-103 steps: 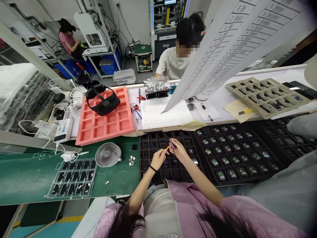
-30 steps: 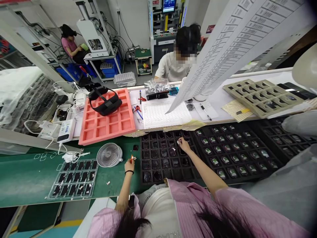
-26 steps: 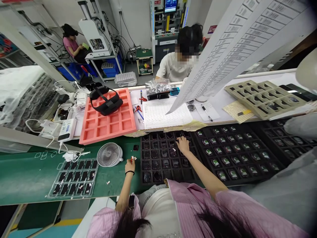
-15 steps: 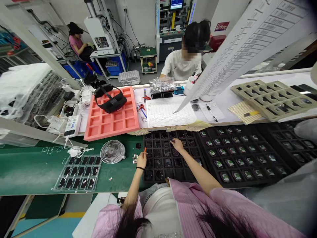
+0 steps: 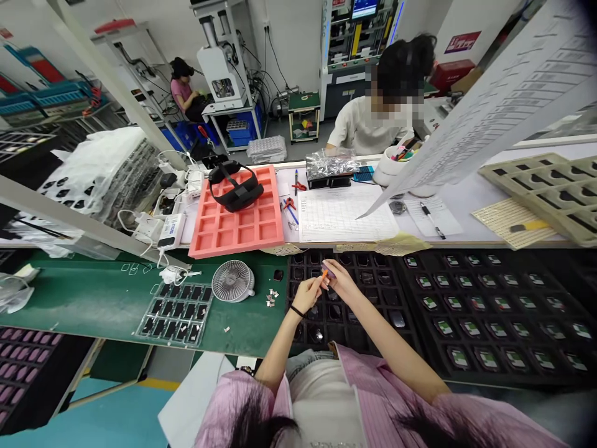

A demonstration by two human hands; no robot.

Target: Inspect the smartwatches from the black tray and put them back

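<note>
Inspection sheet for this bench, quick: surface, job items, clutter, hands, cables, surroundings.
Surface: green mat beside black trays.
Job items: black compartment tray; next tray of green-labelled parts.
Clutter: small metal pieces on the mat; desk fan; coral foam tray under a black head strap.
Hands: left hand holds an orange item; right hand holds a purple item, both above the tray.
Cables: white cables by a power bank.
Surroundings: co-worker across the bench; seated person farther back.
</note>
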